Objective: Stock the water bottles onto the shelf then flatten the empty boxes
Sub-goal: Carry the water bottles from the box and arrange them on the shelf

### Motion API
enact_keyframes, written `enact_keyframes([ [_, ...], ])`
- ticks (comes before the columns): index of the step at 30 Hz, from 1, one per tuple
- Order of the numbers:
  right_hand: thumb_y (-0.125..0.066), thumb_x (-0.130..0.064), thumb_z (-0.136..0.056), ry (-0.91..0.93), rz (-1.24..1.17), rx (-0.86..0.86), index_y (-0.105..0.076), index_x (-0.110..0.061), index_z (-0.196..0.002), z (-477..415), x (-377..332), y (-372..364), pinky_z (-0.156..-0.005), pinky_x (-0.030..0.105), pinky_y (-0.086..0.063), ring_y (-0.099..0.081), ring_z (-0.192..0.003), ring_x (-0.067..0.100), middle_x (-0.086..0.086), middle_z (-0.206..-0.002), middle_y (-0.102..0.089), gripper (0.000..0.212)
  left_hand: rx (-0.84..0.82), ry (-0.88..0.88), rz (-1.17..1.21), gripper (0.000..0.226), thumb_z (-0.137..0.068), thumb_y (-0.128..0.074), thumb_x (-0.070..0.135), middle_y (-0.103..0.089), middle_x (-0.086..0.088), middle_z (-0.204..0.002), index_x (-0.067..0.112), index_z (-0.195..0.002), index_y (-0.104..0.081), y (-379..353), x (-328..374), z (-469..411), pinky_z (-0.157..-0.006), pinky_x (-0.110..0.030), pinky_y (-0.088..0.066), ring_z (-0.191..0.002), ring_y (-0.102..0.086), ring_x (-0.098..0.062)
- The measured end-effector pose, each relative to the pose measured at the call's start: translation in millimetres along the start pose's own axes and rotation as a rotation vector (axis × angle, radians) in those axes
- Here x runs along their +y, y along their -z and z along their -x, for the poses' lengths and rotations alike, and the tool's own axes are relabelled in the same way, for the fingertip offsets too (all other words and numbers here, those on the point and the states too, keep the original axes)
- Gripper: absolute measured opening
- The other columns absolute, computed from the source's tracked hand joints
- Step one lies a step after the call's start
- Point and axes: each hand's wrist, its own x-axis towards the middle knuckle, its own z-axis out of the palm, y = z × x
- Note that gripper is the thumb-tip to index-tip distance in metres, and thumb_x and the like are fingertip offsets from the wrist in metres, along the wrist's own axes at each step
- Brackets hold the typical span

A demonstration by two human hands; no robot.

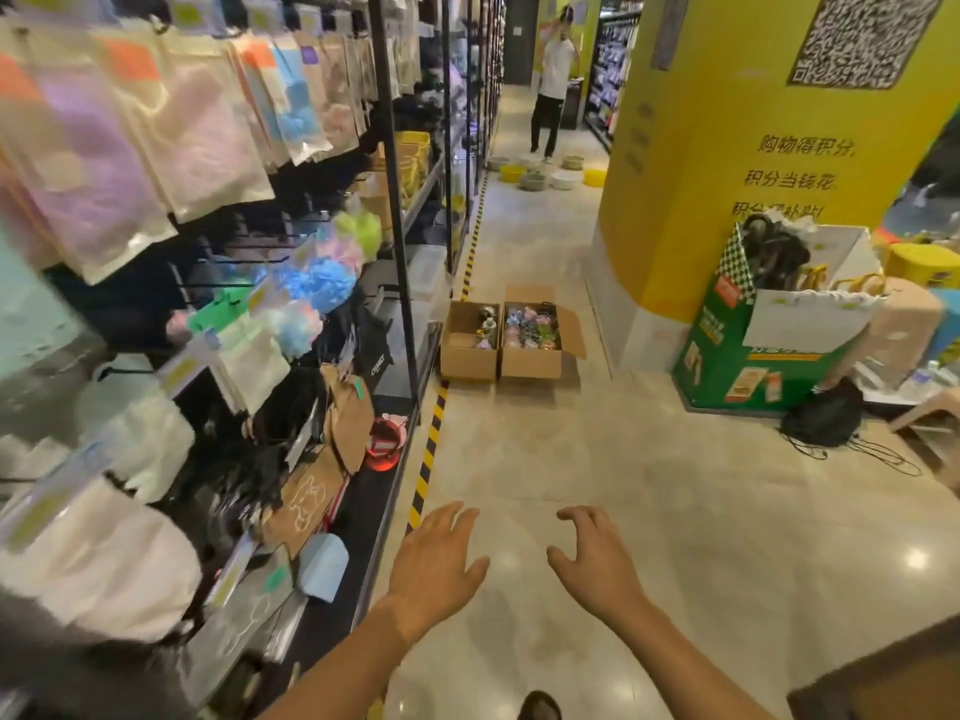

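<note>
Two open cardboard boxes stand side by side on the aisle floor ahead, beside the shelf's foot. The left box (469,341) and the right box (532,336) hold several small colourful items, too small to identify. My left hand (435,561) and my right hand (597,561) are stretched out over the bare floor well short of the boxes. Both hold nothing; the left hand's fingers are straight, the right hand's are loosely curled. The shelf unit (400,210) runs along the left of the aisle.
Hanging packets and bath sponges fill the shelf on the left. A yellow pillar (727,148) with a green display bin (748,350) and a black bag (823,418) stands on the right. A person (553,80) stands far down the aisle among several basins (532,180). Yellow-black tape (431,449) lines the floor.
</note>
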Motion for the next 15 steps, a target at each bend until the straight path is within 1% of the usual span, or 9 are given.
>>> enact_keyframes([
  [6,-0.064,-0.037,-0.092,-0.02,-0.024,-0.066,-0.051,-0.027,-0.141,-135.5,21.0,12.8,-0.109,0.034,-0.04,-0.047,-0.133,0.017,-0.006,-0.145,-0.043,0.052,-0.057,0.075,0.032,0.07,-0.102,-0.044,0.058,-0.02,0.003,-0.171,0.03,-0.163,-0.022,4.9,-1.8,-127.0,-0.122,-0.039,-0.03,-0.157,-0.02,-0.018],
  [11,-0.064,-0.038,-0.093,-0.017,-0.029,-0.117,-0.051,-0.028,-0.141,-244.3,28.2,33.1,-0.108,0.037,-0.042,-0.049,-0.131,0.018,-0.006,-0.147,-0.043,0.051,-0.085,0.107,0.062,0.07,-0.103,-0.044,0.057,-0.018,0.004,-0.172,0.031,-0.163,-0.019,16.7,-1.3,-222.9,-0.122,-0.039,-0.029,-0.157,-0.019,-0.018],
  [15,-0.064,-0.037,-0.094,-0.014,-0.013,-0.151,-0.05,-0.028,-0.142,-325.0,24.4,40.6,-0.108,0.038,-0.042,-0.049,-0.132,0.019,-0.005,-0.149,-0.042,0.051,-0.081,0.11,0.083,0.07,-0.102,-0.046,0.057,-0.019,0.003,-0.171,0.031,-0.163,-0.021,25.1,-11.9,-296.8,-0.123,-0.04,-0.03,-0.157,-0.02,-0.019],
])
